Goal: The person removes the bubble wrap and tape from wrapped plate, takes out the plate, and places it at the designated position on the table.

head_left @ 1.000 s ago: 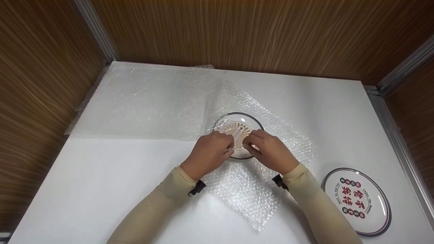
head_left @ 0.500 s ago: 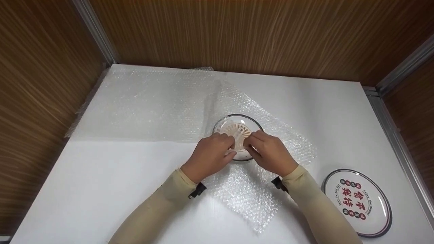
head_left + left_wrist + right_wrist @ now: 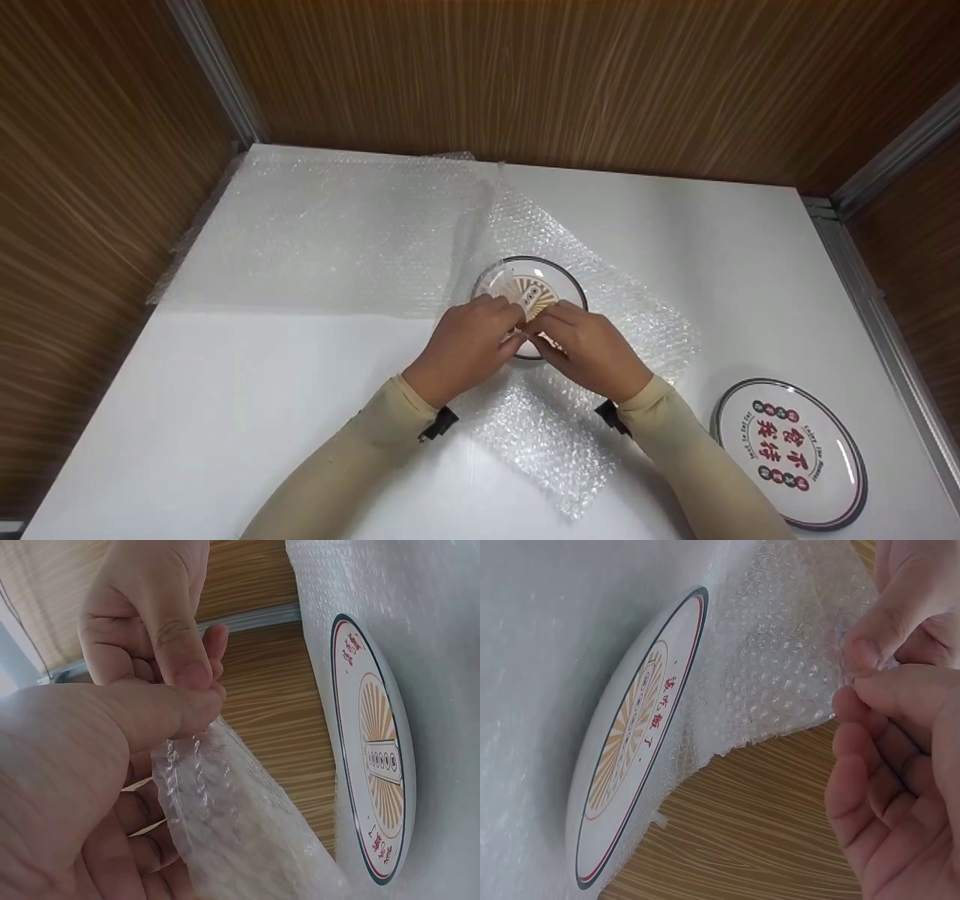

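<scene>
A round plate [image 3: 553,276] with a dark rim and a tan sunburst print lies on a sheet of bubble wrap [image 3: 555,442] in mid-table. Both hands meet over the near part of the plate. My left hand [image 3: 466,345] pinches a raised corner of the bubble wrap [image 3: 232,817] between thumb and fingers. Fingertips of my right hand [image 3: 596,349] pinch that same edge, touching the left thumb. In the right wrist view the bubble wrap [image 3: 780,667] slopes from the pinched edge down beside the plate [image 3: 634,735].
A second, larger plate [image 3: 787,450] with red and black lettering lies at the right front, beside the right forearm. Another wide sheet of bubble wrap [image 3: 337,240] covers the back left of the white table [image 3: 247,390]. Wood-grain panels [image 3: 510,82] stand around the table.
My right hand has moved slightly left, so its fingertips now meet the left hand's. The left hand stays nearly in place. The plates have not moved.
</scene>
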### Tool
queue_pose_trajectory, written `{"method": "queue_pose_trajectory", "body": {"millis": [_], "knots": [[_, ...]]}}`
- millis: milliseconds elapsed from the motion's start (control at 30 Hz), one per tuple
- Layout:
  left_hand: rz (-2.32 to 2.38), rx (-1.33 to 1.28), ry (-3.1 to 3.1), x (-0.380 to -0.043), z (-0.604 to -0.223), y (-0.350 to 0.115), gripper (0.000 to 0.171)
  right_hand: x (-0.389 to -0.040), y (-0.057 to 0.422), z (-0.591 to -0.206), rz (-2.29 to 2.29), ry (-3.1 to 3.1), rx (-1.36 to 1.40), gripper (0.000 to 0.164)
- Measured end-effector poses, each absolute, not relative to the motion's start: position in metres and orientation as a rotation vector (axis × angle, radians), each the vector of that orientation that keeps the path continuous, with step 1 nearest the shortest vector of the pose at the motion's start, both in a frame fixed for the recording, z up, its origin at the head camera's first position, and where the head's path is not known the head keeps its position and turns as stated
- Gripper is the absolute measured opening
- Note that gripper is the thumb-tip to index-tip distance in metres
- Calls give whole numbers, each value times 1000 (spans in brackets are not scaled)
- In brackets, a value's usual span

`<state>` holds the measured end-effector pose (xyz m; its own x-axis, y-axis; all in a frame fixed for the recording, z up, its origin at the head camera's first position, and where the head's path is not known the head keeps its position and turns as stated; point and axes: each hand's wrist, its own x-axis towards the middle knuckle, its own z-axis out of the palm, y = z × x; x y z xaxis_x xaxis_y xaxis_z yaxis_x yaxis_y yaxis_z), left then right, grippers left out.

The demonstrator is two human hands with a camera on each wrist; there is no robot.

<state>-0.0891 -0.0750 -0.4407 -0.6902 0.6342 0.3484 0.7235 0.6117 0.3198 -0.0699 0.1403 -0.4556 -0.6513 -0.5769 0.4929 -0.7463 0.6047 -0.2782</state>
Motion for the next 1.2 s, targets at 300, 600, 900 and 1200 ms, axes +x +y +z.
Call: {"method": "queue_pose_trajectory", "body": {"millis": [300,600,900,1200], "knots": [[-679,-1102,-2591,-93,-435,-80,15,-73,152,-454,617,-2641,804,22],[-749,-990,-2683,-98,-429,-89,11,-73,154,-464,494,-2934,807,13],[-696,-991,-2855,-99,-418,-102,11,-73,149,-474,478,-2884,912,8],[-682,-964,-2863,-100,-411,-109,22,-74,149,-479,488,-2913,952,5]]}}
